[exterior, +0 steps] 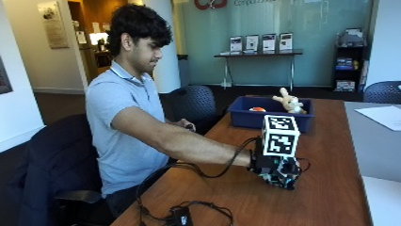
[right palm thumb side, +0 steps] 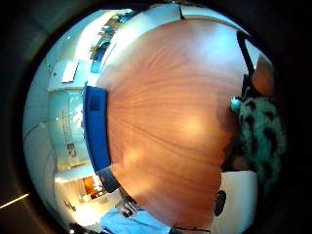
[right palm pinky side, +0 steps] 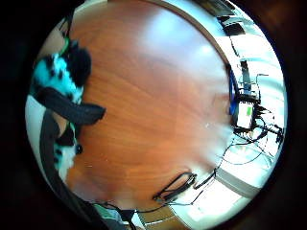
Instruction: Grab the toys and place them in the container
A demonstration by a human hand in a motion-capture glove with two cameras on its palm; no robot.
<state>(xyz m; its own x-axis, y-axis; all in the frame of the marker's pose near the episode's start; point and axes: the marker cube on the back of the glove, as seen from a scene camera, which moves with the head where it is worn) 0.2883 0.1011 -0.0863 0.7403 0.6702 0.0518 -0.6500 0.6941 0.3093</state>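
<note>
In the outside view my gloved right hand (exterior: 273,165) is low over the wooden table (exterior: 325,155), fingers curled round a teal plush toy with black spots (exterior: 280,179). The same toy shows at the edge of both palm views, close to the palm (right palm pinky side: 53,76) (right palm thumb side: 262,134). A blue container (exterior: 270,117) (right palm thumb side: 95,127) stands farther along the table, apart from the hand. In it sit a beige bunny toy (exterior: 289,100) and a small orange thing (exterior: 257,109). Whether the teal toy touches the table is unclear.
Black cables (exterior: 181,212) trail from the hand to the near table edge. A white sheet (exterior: 382,115) lies on the grey surface at the right. The person's bare left hand (exterior: 183,125) is at the table's left edge, near a dark chair (exterior: 196,102).
</note>
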